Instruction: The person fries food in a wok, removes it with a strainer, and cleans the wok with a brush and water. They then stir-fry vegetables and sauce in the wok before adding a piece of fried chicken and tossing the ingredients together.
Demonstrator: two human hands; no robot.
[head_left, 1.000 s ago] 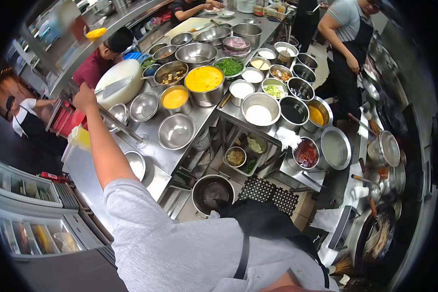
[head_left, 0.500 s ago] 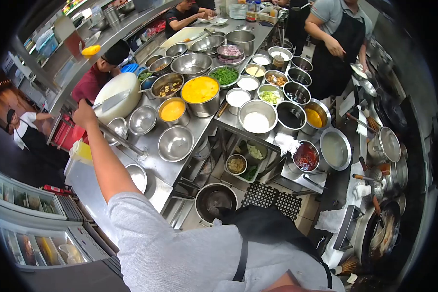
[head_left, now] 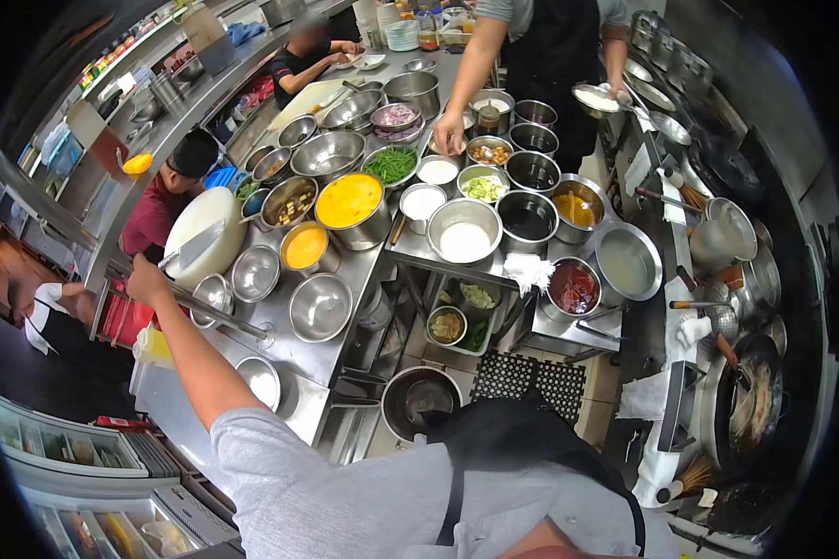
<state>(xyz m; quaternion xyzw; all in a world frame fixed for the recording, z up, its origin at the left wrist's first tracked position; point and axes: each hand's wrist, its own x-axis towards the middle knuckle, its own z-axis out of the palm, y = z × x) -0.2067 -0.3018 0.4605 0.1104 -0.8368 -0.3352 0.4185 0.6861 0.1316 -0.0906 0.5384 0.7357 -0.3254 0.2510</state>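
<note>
My left arm reaches out to the left. My left hand [head_left: 146, 279] is closed around the metal post [head_left: 219, 312] that holds up the shelf. Close by, a cleaver [head_left: 202, 244] lies on the thick, round white chopping block [head_left: 216, 207], its handle near my knuckles. Steel bowls, one a bare mixing bowl [head_left: 322, 307], stand on the counter to the right of the post. A yellow-topped plastic container [head_left: 152, 347] sits below my hand. My right hand does not show.
A co-worker's hand [head_left: 450, 133] is over the ingredient pots; their other hand holds a plate [head_left: 597, 100]. A pot of yellow liquid [head_left: 350, 200] and a bowl of green beans [head_left: 391, 165] stand mid-counter. Woks [head_left: 750, 401] line the right. A pot [head_left: 420, 402] stands low ahead.
The view has shifted, while my left hand stays at the post. The co-worker at the far side has come closer and stretched a hand over the pots.
</note>
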